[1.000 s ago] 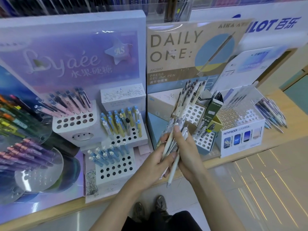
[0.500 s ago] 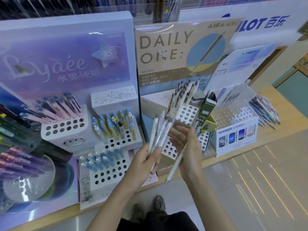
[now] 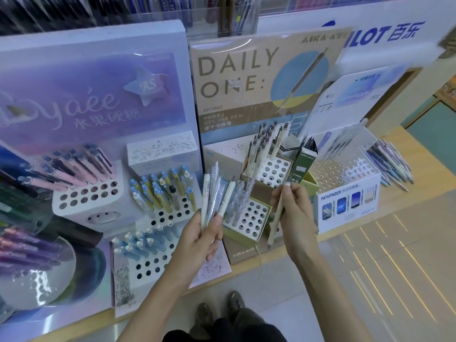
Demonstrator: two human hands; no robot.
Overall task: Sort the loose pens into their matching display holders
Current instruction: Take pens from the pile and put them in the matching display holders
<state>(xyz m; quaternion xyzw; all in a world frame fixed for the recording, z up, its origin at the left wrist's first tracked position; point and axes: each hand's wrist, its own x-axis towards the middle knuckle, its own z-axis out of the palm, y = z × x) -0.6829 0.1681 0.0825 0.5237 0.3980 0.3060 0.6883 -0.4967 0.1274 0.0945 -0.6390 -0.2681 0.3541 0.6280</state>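
Observation:
My left hand (image 3: pixel 202 239) grips a fanned bunch of cream and clear pens (image 3: pixel 214 193), tips pointing up. My right hand (image 3: pixel 294 213) pinches a single cream pen (image 3: pixel 275 219), held nearly upright in front of the Daily One display. That display has an upper holed holder (image 3: pixel 274 172) with several cream pens (image 3: pixel 265 144) standing in it, and a lower holed holder (image 3: pixel 249 219) just left of my right hand. The two hands are apart.
A Pathfinder box (image 3: pixel 345 206) with a clear holed top stands to the right, loose pens (image 3: pixel 389 164) lying beyond it on the wooden counter. Left are blue-yellow pen racks (image 3: pixel 162 193) and a pink pen holder (image 3: pixel 86 191). A green carton (image 3: pixel 302 164) stands beside the upper holder.
My right hand has drawn one cream pen out of the bunch and carried it to the right. The left hand has kept the rest and shifted slightly left.

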